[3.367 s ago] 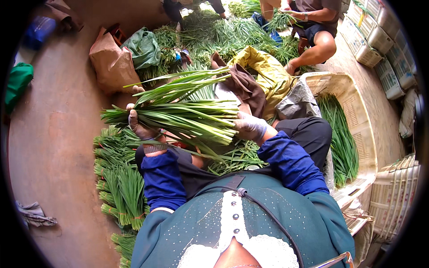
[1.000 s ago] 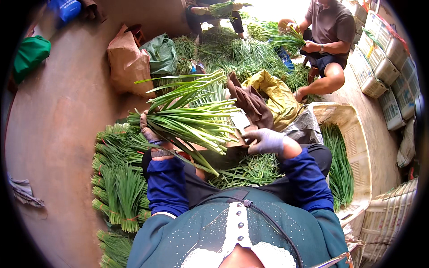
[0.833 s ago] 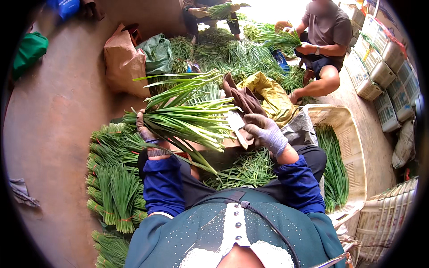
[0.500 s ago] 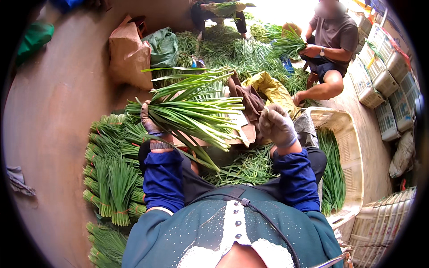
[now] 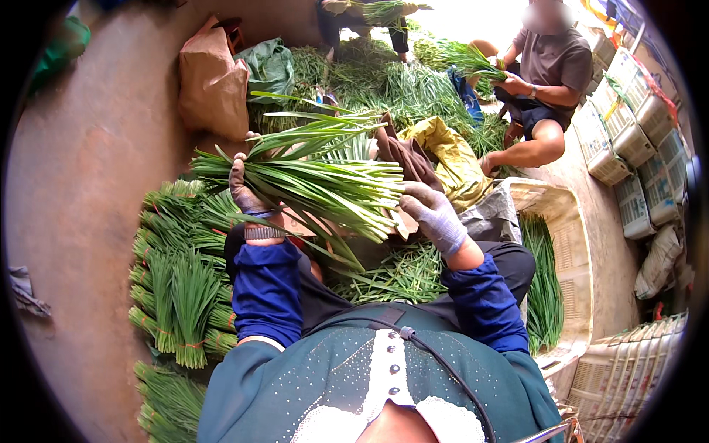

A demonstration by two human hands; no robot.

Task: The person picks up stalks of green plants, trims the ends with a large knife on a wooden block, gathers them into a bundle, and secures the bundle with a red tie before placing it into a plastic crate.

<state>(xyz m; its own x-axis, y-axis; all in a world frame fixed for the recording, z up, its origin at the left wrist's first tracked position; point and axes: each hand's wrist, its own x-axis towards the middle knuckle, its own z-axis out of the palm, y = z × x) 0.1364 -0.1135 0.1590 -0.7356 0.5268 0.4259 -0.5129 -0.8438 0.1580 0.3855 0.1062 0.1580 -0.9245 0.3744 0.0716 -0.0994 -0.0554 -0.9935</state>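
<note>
My left hand (image 5: 247, 184), gloved, is wrapped round a thick bunch of garlic chives (image 5: 317, 177) held in the air above my lap. Its leafy ends stick out left of that hand, and the pale cut ends fan out to the right. At those pale ends is my right hand (image 5: 436, 214), also gloved, its fingers bent and pinching at the stalk tips; the fingertips are partly hidden. Loose chive leaves (image 5: 399, 273) lie below, between my knees. A board with a brown cloth (image 5: 406, 156) on it shows behind the bunch.
Tied chive bundles (image 5: 181, 295) are stacked at my left. On the right stands a cream plastic crate (image 5: 580, 258) holding chives. A yellow sack (image 5: 450, 159) and a heap of chives (image 5: 369, 81) lie ahead. A co-worker (image 5: 546, 81) sits far right with chives; more crates (image 5: 620, 133) are stacked beyond.
My right hand has moved left and down from beside the bunch to its pale stalk ends. My left hand has shifted slightly left, still holding the bunch.
</note>
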